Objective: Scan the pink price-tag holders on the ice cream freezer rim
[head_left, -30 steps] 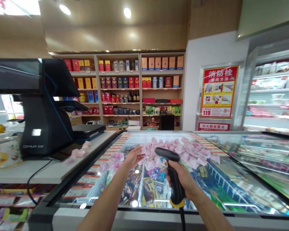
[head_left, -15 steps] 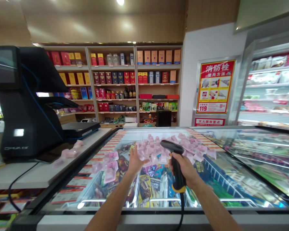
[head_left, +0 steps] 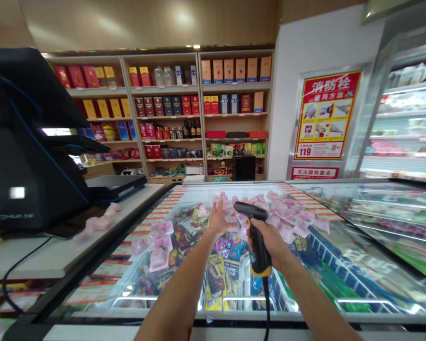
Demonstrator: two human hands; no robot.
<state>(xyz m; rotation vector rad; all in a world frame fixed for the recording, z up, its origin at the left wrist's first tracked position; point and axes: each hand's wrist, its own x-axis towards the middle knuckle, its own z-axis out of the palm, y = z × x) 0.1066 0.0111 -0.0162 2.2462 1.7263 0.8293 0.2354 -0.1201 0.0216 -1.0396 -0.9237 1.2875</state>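
My right hand [head_left: 272,242] grips the handle of a black and yellow barcode scanner [head_left: 259,248], its head pointing left and its cable hanging down. My left hand [head_left: 220,221] is open, fingers stretched forward and thumb out to the right, at the left edge of a heap of small pink translucent packs [head_left: 283,210] with printed labels. The packs lie on the glass lid of a chest freezer [head_left: 184,327]. One loose pink pack [head_left: 202,211] lies just left of my left hand. A separate cluster of labelled pink packs [head_left: 160,253] is farther left on the glass.
On the left counter stand a black checkout terminal [head_left: 35,156], a flat black scale-like plate [head_left: 119,187] and a few more pink packs [head_left: 101,222]. Wrapped frozen goods [head_left: 215,279] show through the glass. Shelves of boxes [head_left: 165,106] and a red-framed poster [head_left: 328,116] are behind.
My left hand has moved right along the heap, and the packs beside it have shifted right. One pack is now left of the hand. The scanner stays in my right hand; the view has tilted slightly.
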